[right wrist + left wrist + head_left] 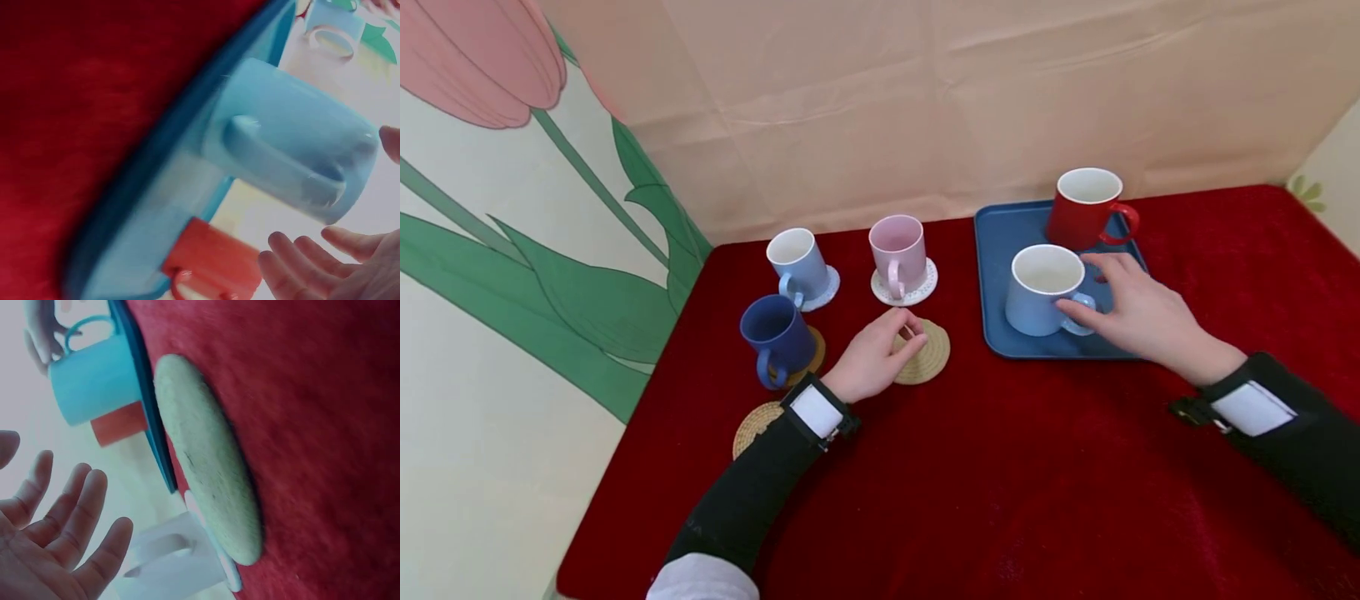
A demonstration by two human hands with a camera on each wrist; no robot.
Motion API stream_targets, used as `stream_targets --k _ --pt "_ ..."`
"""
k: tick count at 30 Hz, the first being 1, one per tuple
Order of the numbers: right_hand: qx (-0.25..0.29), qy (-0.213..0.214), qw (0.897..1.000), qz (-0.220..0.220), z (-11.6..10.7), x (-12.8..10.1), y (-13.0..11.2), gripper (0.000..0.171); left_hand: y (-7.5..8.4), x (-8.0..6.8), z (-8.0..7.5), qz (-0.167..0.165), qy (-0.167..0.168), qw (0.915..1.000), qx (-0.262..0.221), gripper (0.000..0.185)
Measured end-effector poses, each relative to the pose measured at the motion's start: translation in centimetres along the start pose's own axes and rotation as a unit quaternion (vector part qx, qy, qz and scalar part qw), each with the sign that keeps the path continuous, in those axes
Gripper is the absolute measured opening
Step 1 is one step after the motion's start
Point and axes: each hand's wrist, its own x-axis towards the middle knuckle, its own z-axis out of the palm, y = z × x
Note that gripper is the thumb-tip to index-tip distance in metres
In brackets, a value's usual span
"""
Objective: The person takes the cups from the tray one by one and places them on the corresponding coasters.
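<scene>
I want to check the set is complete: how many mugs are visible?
5: red mug and light blue mug on the blue tray; pale blue mug, pink mug, navy mug on coasters.

Head view high, looking down – wrist views low, close, sharing light blue mug (1043,290).

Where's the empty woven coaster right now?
In the head view, the empty woven coaster lies centre-left on the red cloth, under the left hand's fingertips, between the pink mug and the blue tray.
</scene>
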Motion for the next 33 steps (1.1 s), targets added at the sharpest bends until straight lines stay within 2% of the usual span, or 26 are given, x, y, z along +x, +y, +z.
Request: stream_targets --k 5,10,17,24,29,33 --pt "0.043 -0.014 0.999 0.011 0.0 -1.9 2.0 0.06 0.0 0.0 0.1 0.005 -0.002 0.9997 0.024 0.016" --pt "0.075 -0.005 0.997 -0.012 0.5 -3.1 2.1 0.04 0.1 0.0 0.1 0.002 -0.007 0.9997 0.024 0.016" --pt "0.073 -0.002 0.996 -0.057 1.4 -3.5 0.4 0.029 0.1 0.0 0.2 -0.003 -0.014 0.9997 0.022 0.017" --pt "0.075 0.021 0.991 -0.11 2.4 -3.3 -1.3 0.012 0.2 -0.1 0.2 -0.006 -0.018 0.9996 0.022 0.017" --pt "0.118 0.017 0.987 -0.112 3.3 -3.0 -2.8 0.008 0.3 -0.1 0.2 -0.01 -0.021 0.9996 0.016 0.017" --pt "0.127 0.017 0.986 -0.106 4.1 -2.5 -4.2 0.007 0.4 0.1 0.3 -0.008 -0.026 0.9995 0.015 0.017"
